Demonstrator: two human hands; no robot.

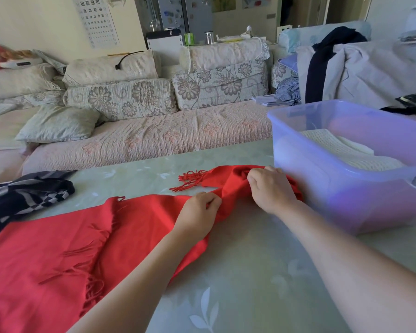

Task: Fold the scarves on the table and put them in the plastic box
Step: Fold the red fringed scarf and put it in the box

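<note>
Both hands are on the red scarf (46,260). The left hand (197,210) pinches a gather of cloth in curled fingers, and the right hand (271,188) is curled over the bunched part right against the box (346,200). From behind the knuckles I can't quite see how deep that right hold goes.

Biggest first: the table (250,284) carries everything. The red scarf lies across it, wide and flat well left of the box, then narrows to a crumpled neck at the box's near left wall. Its long axis runs from that far-left spread up toward the box. One fringe (190,181) points left, just off the box's left wall, and a second fringed end lies across the wide part, so the scarf looks doubled over somewhere.

The box stands open with a white scarf (334,145) folded inside, so that one is done. A dark scarf (27,195) sits in a heap far left of the box, untouched by the look of it.

My call: one in, one in hand and nowhere near square, one waiting. Roughly a third of the way.
</note>
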